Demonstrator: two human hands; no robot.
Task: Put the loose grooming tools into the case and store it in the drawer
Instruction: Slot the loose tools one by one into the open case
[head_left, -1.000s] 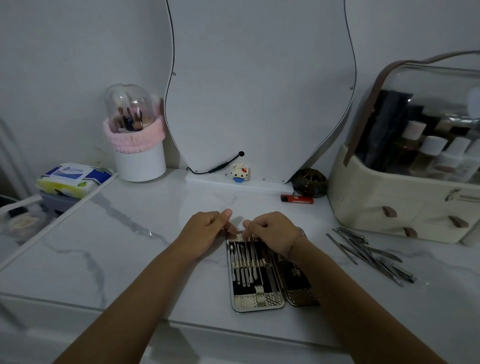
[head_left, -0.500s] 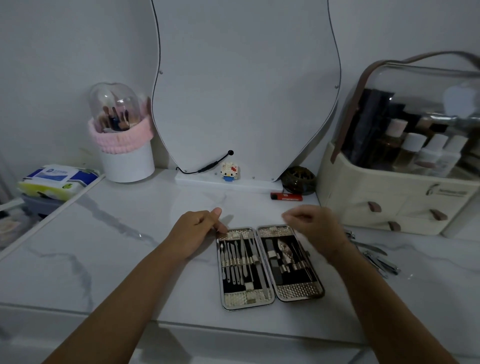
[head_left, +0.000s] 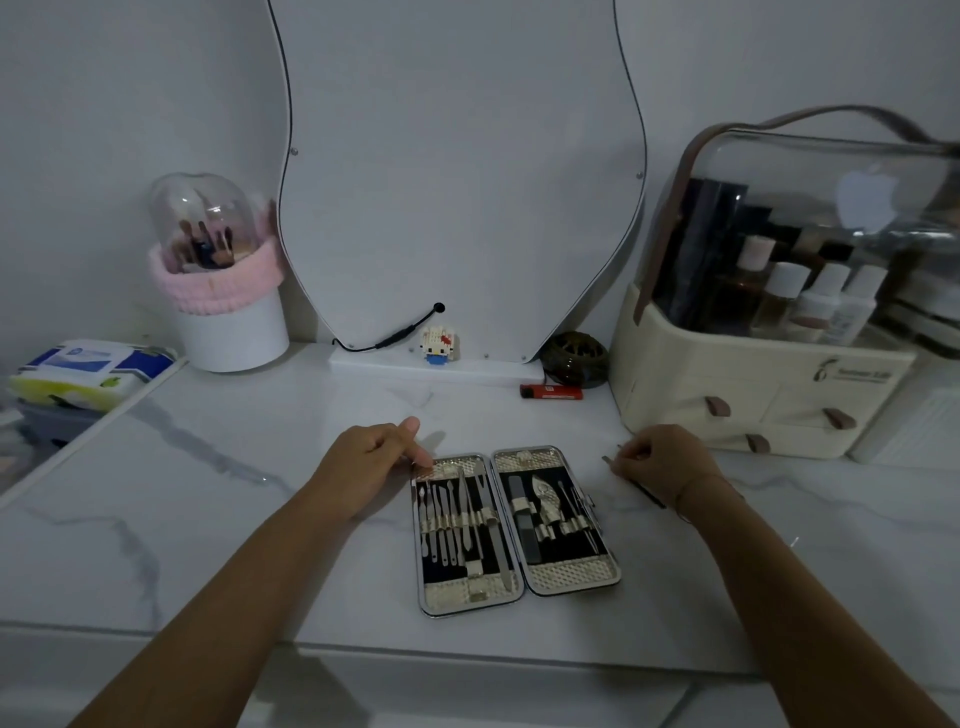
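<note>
Two halves of manicure case (head_left: 517, 519) open flat, long axis running away from body. Left hand (head_left: 371, 457) loosely curled, fingertip touching case's far-left corner. Right hand (head_left: 662, 462) just right of case, pinching slim metal tool (head_left: 648, 494), nearer the right half. Organizer drawers (head_left: 779, 415) farther right of case, lighter (head_left: 550, 392) behind; way between unobstructed

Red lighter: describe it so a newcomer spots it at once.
Find the tall curvy white-rimmed mirror at the back of the white marble counter. By the right end of its base, in front of a dark round openwork bowl, lies the small red plastic lighter. It alone is a slim red bar, lying flat, with a dark cap at its left end.
</note>
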